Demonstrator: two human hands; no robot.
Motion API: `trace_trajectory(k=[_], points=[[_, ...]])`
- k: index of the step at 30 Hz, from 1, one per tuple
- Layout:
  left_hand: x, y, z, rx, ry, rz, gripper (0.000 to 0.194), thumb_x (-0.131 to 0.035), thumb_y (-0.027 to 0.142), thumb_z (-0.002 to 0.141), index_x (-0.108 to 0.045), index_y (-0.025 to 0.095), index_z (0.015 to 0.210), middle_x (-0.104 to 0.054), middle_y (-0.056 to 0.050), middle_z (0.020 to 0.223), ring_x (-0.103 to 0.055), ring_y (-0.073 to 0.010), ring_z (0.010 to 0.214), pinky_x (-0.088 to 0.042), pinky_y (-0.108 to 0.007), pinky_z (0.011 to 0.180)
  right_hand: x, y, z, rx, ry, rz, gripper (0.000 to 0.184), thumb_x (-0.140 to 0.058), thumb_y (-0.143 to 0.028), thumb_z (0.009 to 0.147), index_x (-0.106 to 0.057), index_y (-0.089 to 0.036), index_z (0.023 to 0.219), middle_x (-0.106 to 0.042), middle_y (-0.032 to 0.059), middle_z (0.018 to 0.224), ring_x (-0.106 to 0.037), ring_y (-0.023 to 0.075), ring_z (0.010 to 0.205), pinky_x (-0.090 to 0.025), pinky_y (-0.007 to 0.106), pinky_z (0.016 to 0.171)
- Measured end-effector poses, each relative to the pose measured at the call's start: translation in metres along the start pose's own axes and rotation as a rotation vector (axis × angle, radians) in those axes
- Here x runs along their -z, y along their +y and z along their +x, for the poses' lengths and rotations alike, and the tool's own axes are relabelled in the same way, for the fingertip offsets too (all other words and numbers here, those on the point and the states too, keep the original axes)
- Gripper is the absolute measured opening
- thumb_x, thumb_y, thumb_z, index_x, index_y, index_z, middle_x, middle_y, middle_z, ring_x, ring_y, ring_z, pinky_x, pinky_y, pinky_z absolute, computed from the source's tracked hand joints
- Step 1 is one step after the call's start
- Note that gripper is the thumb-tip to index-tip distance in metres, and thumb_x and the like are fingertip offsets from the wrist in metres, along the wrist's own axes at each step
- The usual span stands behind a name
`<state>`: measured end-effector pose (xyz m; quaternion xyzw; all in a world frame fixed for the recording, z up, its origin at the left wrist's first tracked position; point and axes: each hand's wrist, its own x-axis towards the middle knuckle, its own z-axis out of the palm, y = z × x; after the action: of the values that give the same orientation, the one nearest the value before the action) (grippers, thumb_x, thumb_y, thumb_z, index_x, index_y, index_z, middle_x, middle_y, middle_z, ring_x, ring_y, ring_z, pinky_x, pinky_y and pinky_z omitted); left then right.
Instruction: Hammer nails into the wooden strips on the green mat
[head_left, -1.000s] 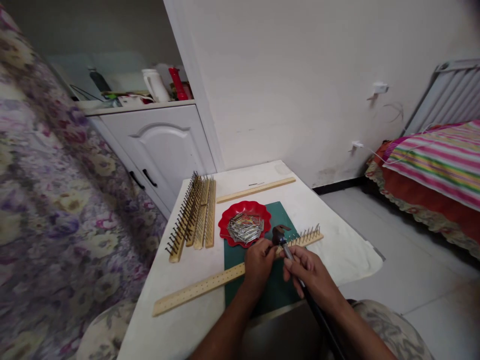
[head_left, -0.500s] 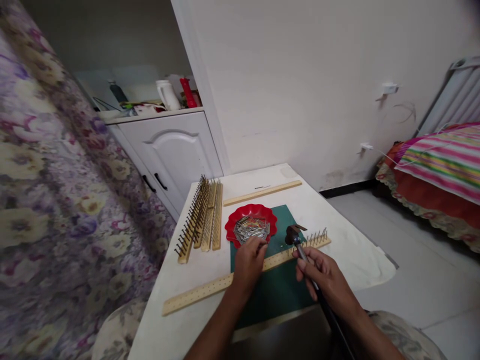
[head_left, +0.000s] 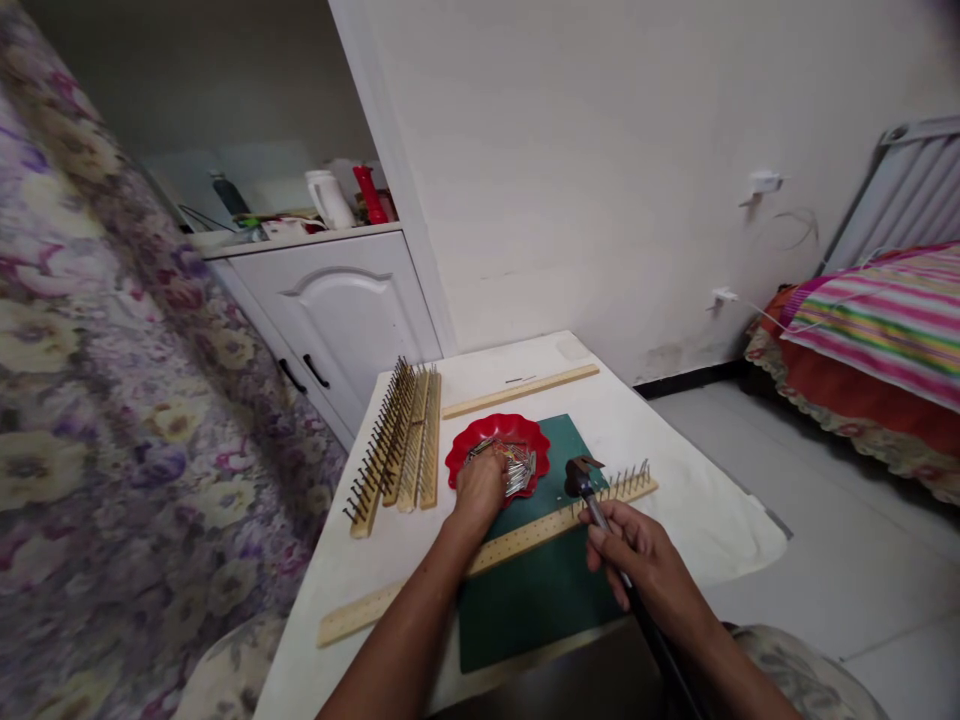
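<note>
My left hand [head_left: 482,486] reaches into a red scalloped bowl [head_left: 459,440] of loose nails [head_left: 519,468]; its fingertips are down among the nails, so I cannot see whether they grip any. In my right hand [head_left: 637,548] is a claw hammer [head_left: 592,492], held by its shaft with the head up, above the strip. A long wooden strip [head_left: 525,535] with rows of small holes lies across a green mat [head_left: 540,600]. Several nails [head_left: 628,482] stand upright at the strip's right end. My left forearm crosses over the strip and hides part of it.
Left of the bowl lie several wooden strips [head_left: 409,440] full of upright nails. A bare strip [head_left: 521,390] lies toward the back of the white table [head_left: 675,500], with a few loose nails behind it. A cabinet [head_left: 337,320] stands behind, a floral curtain [head_left: 150,400] at left.
My left hand has moved left and forward from the bowl's near rim into the nails. My right hand holds the hammer in nearly the same place.
</note>
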<state>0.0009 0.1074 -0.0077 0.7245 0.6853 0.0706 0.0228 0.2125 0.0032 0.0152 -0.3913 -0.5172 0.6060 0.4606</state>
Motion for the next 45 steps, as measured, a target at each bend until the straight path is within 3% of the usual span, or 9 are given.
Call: trace_trajectory(k=[18, 23, 29, 34, 39, 42, 45], points=[[0.014, 0.003, -0.027, -0.151, 0.186, -0.08, 0.014, -0.045, 0.019, 0.082, -0.058, 0.02, 0.079, -0.062, -0.004, 0.087, -0.055, -0.0177, 0.08, -0.038, -0.026, 0.068, -0.002, 0.009, 0.005, 0.015, 0.032, 0.037, 0.025, -0.059, -0.04, 0.077, -0.051, -0.017, 0.084, -0.058, -0.0057, 0.054, -0.037, 0.0027, 0.025, -0.026, 0.014, 0.027], [0.021, 0.021, -0.058, -0.298, 0.241, -0.333, 0.018, -0.04, 0.021, 0.086, -0.057, 0.02, 0.082, -0.059, -0.003, 0.082, -0.054, -0.0155, 0.078, -0.039, -0.024, 0.068, -0.007, 0.015, 0.013, 0.05, 0.134, 0.053, 0.028, -0.065, -0.039, 0.072, -0.052, -0.017, 0.085, -0.059, -0.0065, 0.054, -0.035, 0.003, 0.026, -0.027, 0.015, 0.026], [0.027, 0.044, -0.097, -0.411, 0.195, -0.58, 0.018, -0.042, 0.021, 0.085, -0.06, 0.019, 0.08, -0.058, -0.003, 0.076, -0.053, -0.014, 0.072, -0.04, -0.024, 0.066, -0.008, 0.019, 0.019, 0.067, 0.195, 0.065, 0.03, -0.067, -0.039, 0.07, -0.053, -0.017, 0.084, -0.061, -0.0052, 0.057, -0.037, 0.0038, 0.028, -0.026, 0.016, 0.027], [0.029, 0.05, -0.101, -0.291, 0.2, -0.85, 0.013, -0.052, 0.025, 0.079, -0.062, 0.018, 0.074, -0.059, -0.002, 0.071, -0.053, -0.0126, 0.066, -0.04, -0.023, 0.061, -0.005, 0.016, 0.017, 0.033, 0.134, 0.106, 0.036, -0.07, -0.041, 0.064, -0.053, -0.016, 0.085, -0.061, -0.0047, 0.055, -0.038, 0.0037, 0.026, -0.029, 0.016, 0.026], [0.009, 0.063, -0.101, -0.001, 0.096, -1.452, 0.015, -0.062, 0.03, 0.07, -0.061, 0.015, 0.074, -0.061, 0.0, 0.062, -0.055, -0.0123, 0.06, -0.045, -0.024, 0.06, -0.004, 0.011, 0.013, 0.012, 0.088, 0.138, 0.037, -0.07, -0.041, 0.064, -0.054, -0.015, 0.084, -0.063, -0.003, 0.056, -0.039, 0.003, 0.026, -0.028, 0.015, 0.027], [-0.002, 0.073, -0.102, 0.02, 0.095, -1.674, 0.014, -0.065, 0.027, 0.068, -0.061, 0.014, 0.073, -0.063, -0.001, 0.063, -0.057, -0.0122, 0.062, -0.046, -0.025, 0.062, -0.005, 0.011, 0.012, 0.014, 0.094, 0.142, 0.037, -0.07, -0.04, 0.064, -0.053, -0.015, 0.085, -0.063, -0.003, 0.055, -0.04, 0.0036, 0.028, -0.029, 0.014, 0.027], [-0.003, 0.076, -0.101, -0.02, 0.11, -1.693, 0.012, -0.064, 0.026, 0.069, -0.061, 0.014, 0.07, -0.062, 0.0, 0.064, -0.056, -0.0117, 0.063, -0.046, -0.024, 0.063, -0.005, 0.013, 0.012, 0.022, 0.113, 0.129, 0.038, -0.071, -0.04, 0.063, -0.054, -0.016, 0.085, -0.062, -0.0031, 0.055, -0.045, 0.0069, 0.033, -0.032, 0.015, 0.027]])
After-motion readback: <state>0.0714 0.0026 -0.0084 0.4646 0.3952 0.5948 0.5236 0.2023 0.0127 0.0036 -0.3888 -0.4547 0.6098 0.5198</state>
